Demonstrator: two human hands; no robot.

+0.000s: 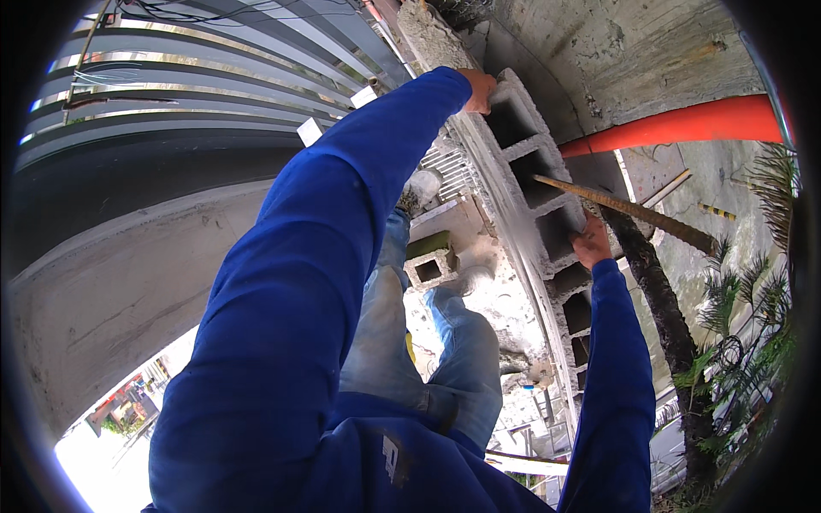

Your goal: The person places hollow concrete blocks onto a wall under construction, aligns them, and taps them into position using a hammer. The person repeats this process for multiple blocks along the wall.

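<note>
A grey hollow concrete block (pixel 523 149) lies along the top of a block wall (pixel 532 272), its dark cavities facing up. My left hand (pixel 480 89) is closed on the block's far end, with some of the fingers hidden. At the near end, my right hand (pixel 591 243) grips the block's right corner, fingers bent over the edge. More hollow blocks of the wall continue toward me past the right hand. Whether the held block rests fully on the wall cannot be made out.
A brown pole (pixel 641 208) slants up to the block from the right. Beyond lies an orange-red pipe (pixel 684 126). A palm trunk (pixel 658 295) with fronds stands right of the wall. Grey metal slats (pixel 214 73) are at left. Another hollow block (pixel 430 268) sits below, by my legs.
</note>
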